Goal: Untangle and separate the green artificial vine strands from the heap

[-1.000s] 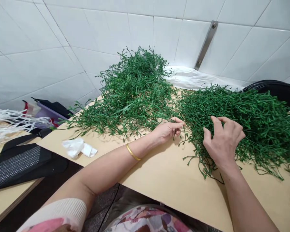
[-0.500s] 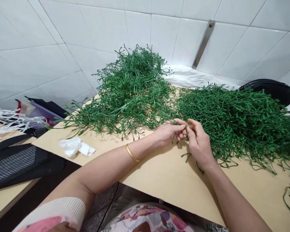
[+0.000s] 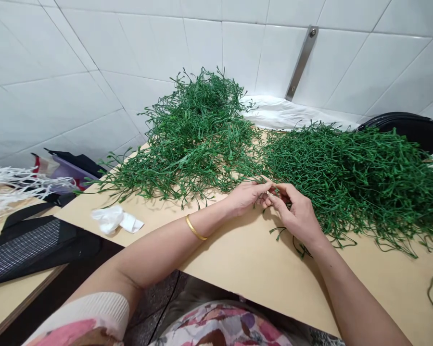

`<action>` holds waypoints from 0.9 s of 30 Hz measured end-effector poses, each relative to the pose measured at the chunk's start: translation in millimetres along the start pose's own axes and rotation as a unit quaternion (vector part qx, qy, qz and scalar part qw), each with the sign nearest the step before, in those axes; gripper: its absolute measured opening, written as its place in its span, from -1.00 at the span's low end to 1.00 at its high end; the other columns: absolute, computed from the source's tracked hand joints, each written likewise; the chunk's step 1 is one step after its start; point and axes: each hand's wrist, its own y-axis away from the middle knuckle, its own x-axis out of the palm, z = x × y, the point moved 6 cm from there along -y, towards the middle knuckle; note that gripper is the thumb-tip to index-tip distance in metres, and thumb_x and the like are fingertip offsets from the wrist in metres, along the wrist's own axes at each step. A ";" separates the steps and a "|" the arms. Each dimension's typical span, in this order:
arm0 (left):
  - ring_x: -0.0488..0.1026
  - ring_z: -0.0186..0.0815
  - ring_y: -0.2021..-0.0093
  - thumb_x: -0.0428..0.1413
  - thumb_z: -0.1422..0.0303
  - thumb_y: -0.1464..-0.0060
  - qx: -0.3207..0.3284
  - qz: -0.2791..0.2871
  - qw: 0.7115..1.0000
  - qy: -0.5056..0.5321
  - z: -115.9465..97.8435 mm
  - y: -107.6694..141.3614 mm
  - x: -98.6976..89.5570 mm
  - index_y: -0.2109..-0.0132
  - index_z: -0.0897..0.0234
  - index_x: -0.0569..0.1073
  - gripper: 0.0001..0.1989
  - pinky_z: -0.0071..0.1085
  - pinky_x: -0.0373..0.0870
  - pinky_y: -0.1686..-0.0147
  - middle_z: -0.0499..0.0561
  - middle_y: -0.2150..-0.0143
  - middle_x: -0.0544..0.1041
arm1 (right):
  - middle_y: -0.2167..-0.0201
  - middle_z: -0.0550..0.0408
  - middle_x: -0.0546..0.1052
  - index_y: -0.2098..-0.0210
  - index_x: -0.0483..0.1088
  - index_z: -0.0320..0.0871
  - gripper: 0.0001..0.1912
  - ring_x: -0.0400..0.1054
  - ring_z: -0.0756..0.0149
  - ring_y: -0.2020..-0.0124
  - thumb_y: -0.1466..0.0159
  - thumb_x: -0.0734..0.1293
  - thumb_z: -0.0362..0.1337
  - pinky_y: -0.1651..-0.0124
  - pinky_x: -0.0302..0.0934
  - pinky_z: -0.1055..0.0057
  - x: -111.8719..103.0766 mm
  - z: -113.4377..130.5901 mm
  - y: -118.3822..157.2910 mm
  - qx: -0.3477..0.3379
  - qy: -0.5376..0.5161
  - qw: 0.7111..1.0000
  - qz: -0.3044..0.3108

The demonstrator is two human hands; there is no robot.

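Fingers of both hands pinched closed on a mostly hidden green strand, near wiry, bud-tipped heaps.

The left hand and right hand meet, fingers pinching a green strand beside green heaps.

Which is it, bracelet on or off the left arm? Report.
On: the bracelet curves across the left forearm, back from the left hand; its underside is hidden.
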 end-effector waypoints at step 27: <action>-0.06 -0.61 0.68 0.17 0.36 0.13 -0.114 0.116 0.981 0.110 5.9 10.4 25.0 0.56 0.39 0.26 -0.75 -0.63 -0.16 0.71 -0.16 0.67 0.09 | 0.66 0.24 0.07 0.57 0.24 -0.17 -0.64 -0.08 0.48 0.61 -0.27 0.12 -0.11 0.53 -0.14 0.48 -5.2 13.2 3.2 -0.026 -0.262 0.956 0.132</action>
